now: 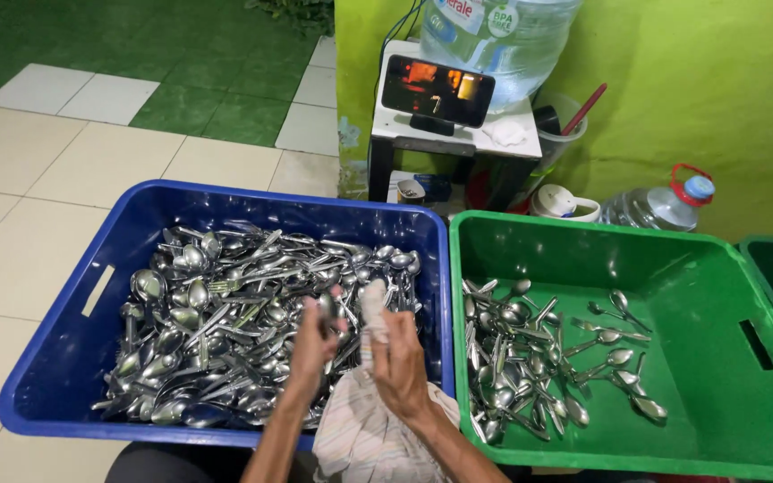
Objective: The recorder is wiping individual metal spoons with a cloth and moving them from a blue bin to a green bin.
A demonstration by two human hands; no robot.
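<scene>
My left hand (pixel 310 344) grips a spoon (pixel 327 309); my right hand (pixel 395 353) clutches a striped cloth (pixel 370 429) against it, over the blue crate (pixel 64 358). The green crate (pixel 717 268) sits right.

Phone (pixel 437 89) on white stool (pixel 521 139), water jug (pixel 503 36), plastic bottle (pixel 659 204), green wall (pixel 717 80)

The left hand (pixel 313 344) pinched a steel spoon (pixel 327 309) over the blue crate (pixel 64 358), which was heaped with cutlery (pixel 225 313), while the right hand (pixel 395 353) wrapped a striped cloth (pixel 364 429) around the spoon's end. Just beside it, against the blue crate's right wall, the green crate (pixel 717 358) held fewer spoons (pixel 530 358), mostly piled along its left side.
</scene>
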